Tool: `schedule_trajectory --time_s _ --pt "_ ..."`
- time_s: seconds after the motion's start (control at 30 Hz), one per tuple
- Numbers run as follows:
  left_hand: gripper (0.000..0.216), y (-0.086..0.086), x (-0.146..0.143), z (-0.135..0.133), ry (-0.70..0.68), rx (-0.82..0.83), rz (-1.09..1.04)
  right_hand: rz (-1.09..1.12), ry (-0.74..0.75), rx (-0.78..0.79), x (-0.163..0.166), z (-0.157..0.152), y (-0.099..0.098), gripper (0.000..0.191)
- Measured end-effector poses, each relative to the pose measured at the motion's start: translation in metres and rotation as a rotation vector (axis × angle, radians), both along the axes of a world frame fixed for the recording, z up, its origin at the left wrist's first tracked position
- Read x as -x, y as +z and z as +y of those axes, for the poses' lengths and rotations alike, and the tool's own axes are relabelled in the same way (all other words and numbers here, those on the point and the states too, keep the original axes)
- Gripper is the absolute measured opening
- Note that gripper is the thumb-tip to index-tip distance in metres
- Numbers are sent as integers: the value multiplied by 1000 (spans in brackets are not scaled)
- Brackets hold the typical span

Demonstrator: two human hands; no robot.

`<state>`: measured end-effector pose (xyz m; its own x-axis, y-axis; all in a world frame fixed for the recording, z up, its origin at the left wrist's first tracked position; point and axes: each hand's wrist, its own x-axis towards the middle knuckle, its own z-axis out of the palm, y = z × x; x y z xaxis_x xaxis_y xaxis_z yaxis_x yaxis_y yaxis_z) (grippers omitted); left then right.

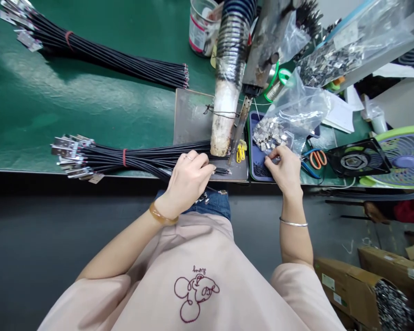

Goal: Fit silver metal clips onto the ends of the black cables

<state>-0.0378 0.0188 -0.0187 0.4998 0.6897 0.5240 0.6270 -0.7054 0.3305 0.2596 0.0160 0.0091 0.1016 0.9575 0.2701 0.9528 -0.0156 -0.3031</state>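
My left hand (191, 177) is closed at the table's front edge, over the loose ends of a bundle of black cables (146, 158). One black cable runs into its fingers. The bundle is tied with a red band and has metal connectors on its left end. Over a blue tray (253, 158), my right hand (284, 168) pinches its thumb and fingertips together; what they hold, if anything, is hidden. Small silvery metal pieces (269, 133) lie in the tray's back part, and tiny dark pieces (261, 170) in its front left corner.
A soldering iron (243, 119) and a taped suction hose (224, 110) hang down between my hands. Another cable bundle (106, 55) lies behind. Yellow clips (240, 151), scissors (317, 158), a black fan (355, 158), a solder spool (274, 89) and plastic bags (303, 110) crowd the right.
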Motion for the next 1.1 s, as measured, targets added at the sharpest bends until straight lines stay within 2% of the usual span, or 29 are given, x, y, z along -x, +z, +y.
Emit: schedule_trajectory --time_s 0.13,0.23,0.37,0.47,0.53,0.67,0.73,0.87,0.93,1.0,1.1 --pt "19 0 8 -8 -54 25 -228 126 -50 -187 12 -22 6 15" --pt "19 6 11 -9 -147 34 -310 248 -91 -298 29 -39 18 16" --pt "17 11 7 -6 -243 11 -278 463 -16 -245 61 -56 27 17" --pt "17 10 1 -4 -214 36 -238 649 90 -215 81 -59 20 15" --pt "20 7 -4 -4 -147 57 -227 640 109 -273 88 -57 13 12" --pt "20 -1 -10 -7 31 21 -222 434 98 -447 91 -52 1 8" --pt "19 -4 -10 -8 70 -14 -199 438 95 -455 89 -51 0 7" --pt "19 -6 -10 -8 68 -18 -22 629 93 -363 89 -51 -1 6" --pt "21 -4 -11 -6 80 -7 56 626 95 -378 90 -51 -2 7" --pt "19 0 -11 -6 64 -4 62 564 108 -432 92 -51 -3 9" --pt "12 10 -11 -9 -45 17 -43 566 135 -444 95 -53 -6 13"
